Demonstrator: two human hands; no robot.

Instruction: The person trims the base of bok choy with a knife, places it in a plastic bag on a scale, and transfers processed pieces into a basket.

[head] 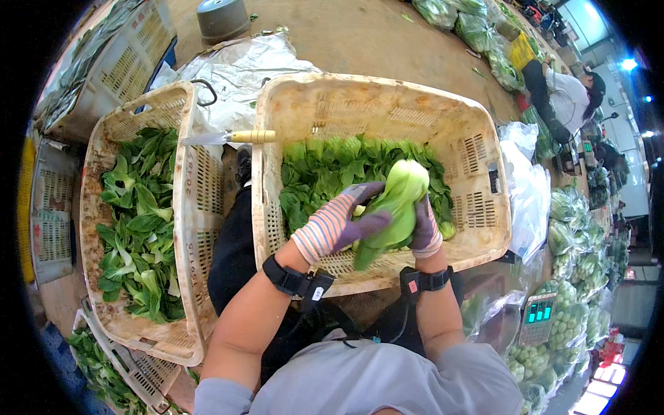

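Observation:
A head of bok choy (pixel 397 199) is held between my two gloved hands, its pale base up and its leaves hanging down. My left hand (pixel 347 218), in a striped glove with purple fingers, grips its left side. From the right, my right hand (pixel 426 228) holds it, with the fingers partly hidden. Below the hands stands a stained white plastic crate (pixel 384 101) with more bok choy (pixel 337 166) packed in it, bases toward the far wall. A knife (pixel 233 137) with a wooden handle lies across the gap between this crate and the left one.
The left crate (pixel 194 228) contains loose leaves (pixel 142 207). White sheeting (pixel 244 67) and a metal bucket (pixel 223 21) lie beyond. At right are plastic bags (pixel 526 192), a digital scale (pixel 538 317) and bagged vegetables (pixel 568 306). Another person (pixel 565 98) works farther off.

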